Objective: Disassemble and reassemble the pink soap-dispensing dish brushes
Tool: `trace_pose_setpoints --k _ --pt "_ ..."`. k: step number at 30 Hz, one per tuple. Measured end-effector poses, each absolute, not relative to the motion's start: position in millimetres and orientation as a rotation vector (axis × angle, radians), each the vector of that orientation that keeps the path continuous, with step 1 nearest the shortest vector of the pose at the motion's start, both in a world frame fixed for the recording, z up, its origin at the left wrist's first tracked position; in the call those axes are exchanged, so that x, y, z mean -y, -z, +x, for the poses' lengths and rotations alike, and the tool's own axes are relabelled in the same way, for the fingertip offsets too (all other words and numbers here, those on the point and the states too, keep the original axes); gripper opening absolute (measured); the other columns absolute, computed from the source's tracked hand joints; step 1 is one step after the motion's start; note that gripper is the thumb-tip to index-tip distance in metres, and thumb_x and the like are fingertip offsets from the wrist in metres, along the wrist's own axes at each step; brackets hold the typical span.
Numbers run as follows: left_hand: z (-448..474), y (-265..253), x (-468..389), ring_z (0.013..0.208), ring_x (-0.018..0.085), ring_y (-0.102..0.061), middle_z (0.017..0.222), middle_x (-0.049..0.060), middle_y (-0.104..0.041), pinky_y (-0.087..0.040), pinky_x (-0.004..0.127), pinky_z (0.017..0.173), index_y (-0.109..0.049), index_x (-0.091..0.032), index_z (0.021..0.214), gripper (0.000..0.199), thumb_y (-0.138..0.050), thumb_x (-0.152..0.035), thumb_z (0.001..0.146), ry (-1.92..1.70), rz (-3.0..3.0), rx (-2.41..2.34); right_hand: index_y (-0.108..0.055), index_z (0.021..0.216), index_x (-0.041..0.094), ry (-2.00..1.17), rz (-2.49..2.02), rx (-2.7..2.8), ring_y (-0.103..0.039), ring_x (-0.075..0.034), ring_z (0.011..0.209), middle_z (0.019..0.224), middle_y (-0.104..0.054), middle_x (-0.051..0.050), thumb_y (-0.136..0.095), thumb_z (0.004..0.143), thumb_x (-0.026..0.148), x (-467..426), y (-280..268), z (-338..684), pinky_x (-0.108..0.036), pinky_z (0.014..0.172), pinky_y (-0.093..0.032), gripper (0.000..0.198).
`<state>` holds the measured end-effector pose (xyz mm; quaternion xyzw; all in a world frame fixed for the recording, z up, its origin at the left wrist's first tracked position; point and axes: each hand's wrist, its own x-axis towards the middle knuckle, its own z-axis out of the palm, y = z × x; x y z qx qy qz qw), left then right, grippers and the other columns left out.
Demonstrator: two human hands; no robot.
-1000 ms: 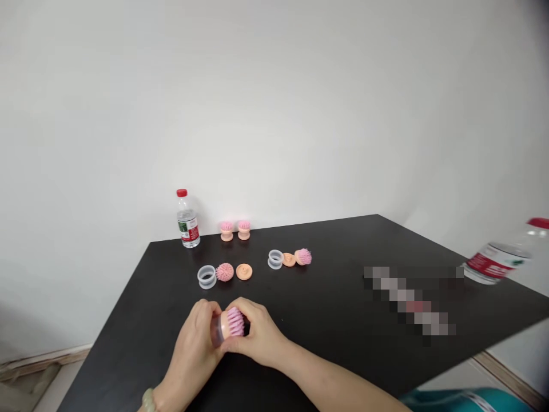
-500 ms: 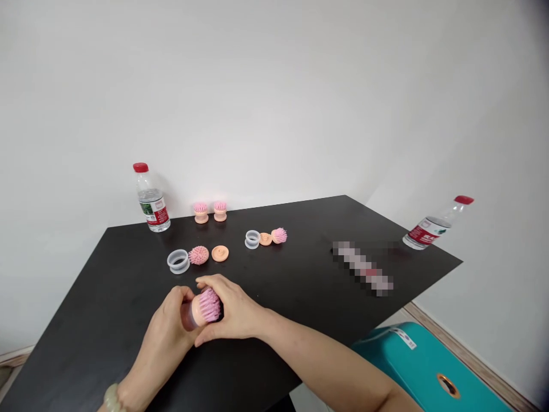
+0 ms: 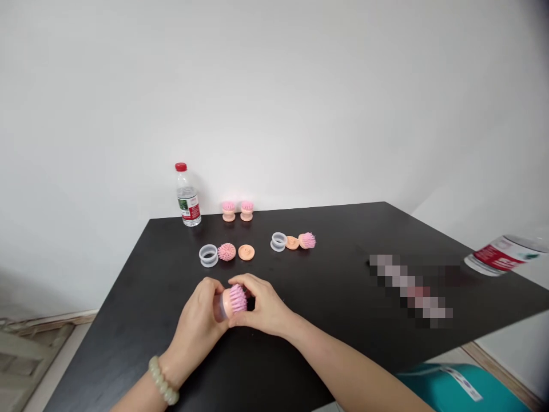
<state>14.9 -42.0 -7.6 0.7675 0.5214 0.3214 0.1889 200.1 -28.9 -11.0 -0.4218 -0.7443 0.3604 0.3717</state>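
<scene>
Close to my body, a small round brush (image 3: 237, 298) with pink bristles and a peach body is held tilted, bristles facing right. My left hand (image 3: 198, 313) is closed round its lower end, where a translucent ring (image 3: 220, 308) shows partly between the fingers. From the other side my right hand (image 3: 269, 306) grips the brush head, thumb below and fingers above. Just beyond my hands lie another translucent ring (image 3: 209, 256), a pink bristle head (image 3: 227, 252) and a peach disc (image 3: 246, 252).
Farther right on the black table (image 3: 343, 234) are a third ring (image 3: 278, 242), a disc (image 3: 292, 243) and a bristle head (image 3: 307, 240). Two whole brushes (image 3: 229, 212) stand by the wall, near a water bottle (image 3: 188, 200). Another bottle (image 3: 500, 256) and a blurred strip (image 3: 412, 289) are right.
The view has turned left, so everything sits farther right in the picture. Both hands keep hold of the brush, and the right hand's thumb and fingers sit closer about its head.
</scene>
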Motion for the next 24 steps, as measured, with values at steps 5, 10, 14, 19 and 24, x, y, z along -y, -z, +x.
trace_pose_setpoints --k 5,10,14,19,24 --pt "15 10 42 0.07 0.019 -0.057 0.084 -0.002 -0.056 -0.046 0.031 0.061 -0.044 -0.025 0.088 0.027 -0.067 -0.024 0.075 -0.916 2.184 -1.459 -0.063 0.113 0.026 -0.914 -1.048 1.944 -0.063 -0.02 0.097 0.11 -0.065 -0.001 -0.083 0.067 0.014 34 6 200 -0.033 0.083 -0.052 0.052" --pt "16 12 43 0.067 0.017 -0.055 0.081 -0.003 -0.054 -0.042 0.028 0.058 -0.043 -0.025 0.086 0.029 -0.067 -0.019 0.071 -0.913 2.164 -1.485 -0.052 0.132 0.026 -1.031 -1.071 1.902 -0.059 -0.026 0.114 0.128 -0.058 -0.006 -0.09 0.059 0.021 33 13 199 -0.042 0.095 -0.05 0.082" --pt "16 14 43 0.069 0.018 -0.054 0.082 -0.002 -0.053 -0.041 0.029 0.059 -0.042 -0.025 0.085 0.027 -0.067 -0.02 0.076 -0.927 2.25 -1.436 -0.061 0.114 0.024 -1.041 -1.127 1.854 -0.064 -0.021 0.094 0.109 -0.064 -0.002 -0.081 0.066 0.015 33 16 197 -0.036 0.082 -0.054 0.053" --pt "15 15 42 0.07 0.018 -0.054 0.082 -0.002 -0.054 -0.041 0.029 0.06 -0.041 -0.025 0.085 0.031 -0.068 -0.017 0.073 -0.892 2.185 -1.471 -0.055 0.125 0.027 -1.098 -1.019 1.835 -0.06 -0.023 0.111 0.124 -0.059 -0.004 -0.083 0.063 0.013 34 14 197 -0.037 0.092 -0.051 0.069" --pt "17 11 44 0.069 0.017 -0.052 0.081 -0.003 -0.054 -0.039 0.029 0.06 -0.043 -0.024 0.084 0.029 -0.069 -0.019 0.072 -0.832 2.168 -1.479 -0.064 0.106 0.023 -1.065 -1.159 1.849 -0.062 -0.018 0.084 0.096 -0.065 0.0 -0.079 0.072 0.021 32 18 196 -0.03 0.073 -0.051 0.038"
